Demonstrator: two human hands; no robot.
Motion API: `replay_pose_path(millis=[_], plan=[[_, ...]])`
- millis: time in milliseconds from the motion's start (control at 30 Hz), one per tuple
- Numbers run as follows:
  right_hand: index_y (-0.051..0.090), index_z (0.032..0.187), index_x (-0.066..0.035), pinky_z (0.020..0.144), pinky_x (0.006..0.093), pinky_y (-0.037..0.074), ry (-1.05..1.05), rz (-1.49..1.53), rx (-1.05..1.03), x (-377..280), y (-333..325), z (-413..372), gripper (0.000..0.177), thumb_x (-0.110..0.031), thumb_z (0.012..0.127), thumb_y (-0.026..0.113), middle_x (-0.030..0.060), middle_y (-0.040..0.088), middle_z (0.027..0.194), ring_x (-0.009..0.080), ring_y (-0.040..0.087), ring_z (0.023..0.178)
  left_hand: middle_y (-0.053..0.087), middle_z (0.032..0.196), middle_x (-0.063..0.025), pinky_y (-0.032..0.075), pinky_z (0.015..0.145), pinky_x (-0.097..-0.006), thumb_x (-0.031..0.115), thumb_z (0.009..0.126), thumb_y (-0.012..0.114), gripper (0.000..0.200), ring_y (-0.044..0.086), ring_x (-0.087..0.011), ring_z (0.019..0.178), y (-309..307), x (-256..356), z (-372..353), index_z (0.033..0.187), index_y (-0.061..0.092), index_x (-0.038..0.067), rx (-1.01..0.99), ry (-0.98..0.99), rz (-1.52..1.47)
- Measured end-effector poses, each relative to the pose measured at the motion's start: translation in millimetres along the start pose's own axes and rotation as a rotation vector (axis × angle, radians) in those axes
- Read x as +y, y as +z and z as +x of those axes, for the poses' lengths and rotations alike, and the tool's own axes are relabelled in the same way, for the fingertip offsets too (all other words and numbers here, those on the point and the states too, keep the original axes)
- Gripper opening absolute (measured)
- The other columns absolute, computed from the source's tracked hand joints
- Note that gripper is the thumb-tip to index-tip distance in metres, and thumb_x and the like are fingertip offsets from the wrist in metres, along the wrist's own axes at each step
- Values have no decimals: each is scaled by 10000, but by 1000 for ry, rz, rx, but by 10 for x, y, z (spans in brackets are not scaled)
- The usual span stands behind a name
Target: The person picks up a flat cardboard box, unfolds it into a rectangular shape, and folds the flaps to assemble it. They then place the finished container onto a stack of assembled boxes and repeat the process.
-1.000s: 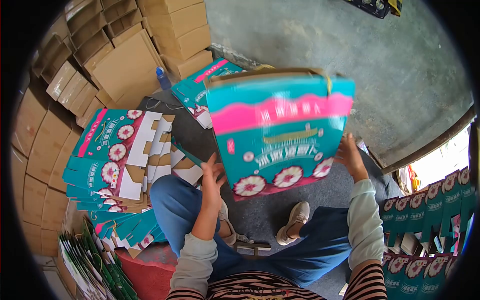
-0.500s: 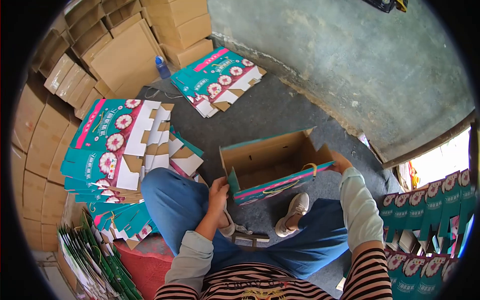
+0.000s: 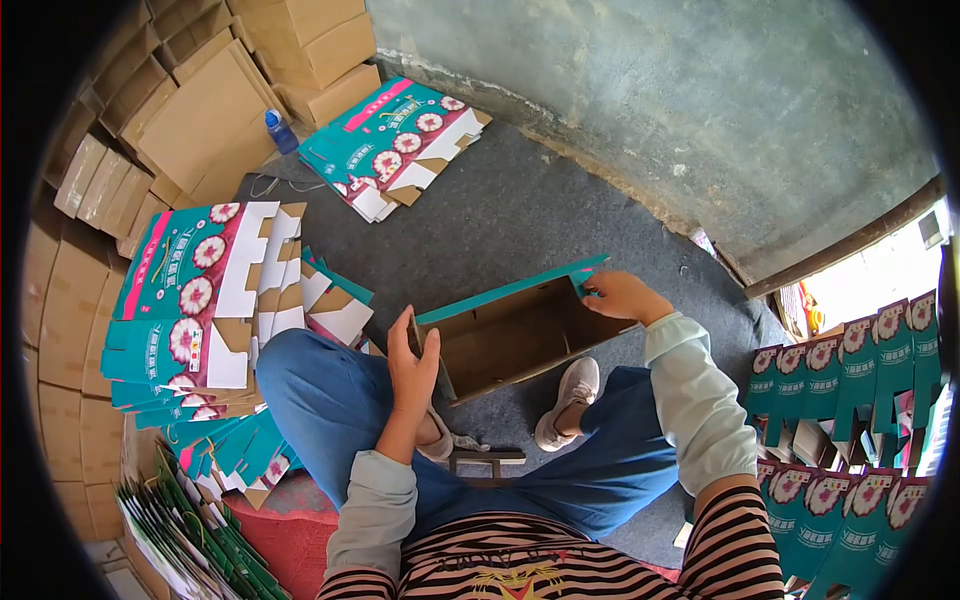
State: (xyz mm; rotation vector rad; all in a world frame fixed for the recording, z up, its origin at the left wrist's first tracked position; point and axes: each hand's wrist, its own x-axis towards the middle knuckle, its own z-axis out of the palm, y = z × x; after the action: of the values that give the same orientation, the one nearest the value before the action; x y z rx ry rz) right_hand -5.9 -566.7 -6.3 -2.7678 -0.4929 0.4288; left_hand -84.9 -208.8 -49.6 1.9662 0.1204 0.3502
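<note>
A cardboard gift box, brown inside and teal outside, is in front of me between my knees with its open side up. Against its left end rests my left hand, thumb and fingers stretched apart. My right hand is at the far right corner, its fingers curled over the teal flap at that end. The palm side of the right hand is hidden, as is the underside of the box.
Flattened teal cartons are piled by my left knee. Another flat stack lies near the wall, beside a blue bottle. Brown boxes line the left. Rows of teal boxes stand at right.
The box has tilted, so its printed near side with the cord handle no longer shows. My right hand has moved onto the far right flap; my left fingers have spread. The view has shifted slightly.
</note>
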Motion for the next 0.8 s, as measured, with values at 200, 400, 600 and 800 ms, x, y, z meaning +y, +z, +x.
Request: replay_pose_path(millis=[200,400,600,800], plan=[[683,912,-88,818,449,457,-58,-678,-107,-236,324,18,215,-236,808,566,87,683,858,282,649,853,569,1091,-180,441,900,-375,182,885,576,310,563,-321,1017,49,29,42,1130,532,-2,71,14,96],[699,803,-105,846,457,450,-167,-860,-13,-180,651,100,163,-149,794,543,52,680,796,244,658,839,548,1019,-173,452,825,-396,225,897,572,297,564,-334,934,113,118,-68,1077,493,2,112,83,256],[681,944,-90,680,419,515,28,-569,-162,-187,408,153,213,-194,791,575,101,674,876,291,661,836,535,984,-169,451,791,-410,237,900,568,284,560,-344,900,116,72,-109,1047,475,12,105,76,280],[474,1209,-33,727,466,507,-48,-213,123,-181,186,105,511,-350,827,591,204,656,938,372,646,825,523,1066,-196,450,829,-417,186,908,526,292,553,-360,957,155,-18,-57,1130,473,5,199,182,257]])
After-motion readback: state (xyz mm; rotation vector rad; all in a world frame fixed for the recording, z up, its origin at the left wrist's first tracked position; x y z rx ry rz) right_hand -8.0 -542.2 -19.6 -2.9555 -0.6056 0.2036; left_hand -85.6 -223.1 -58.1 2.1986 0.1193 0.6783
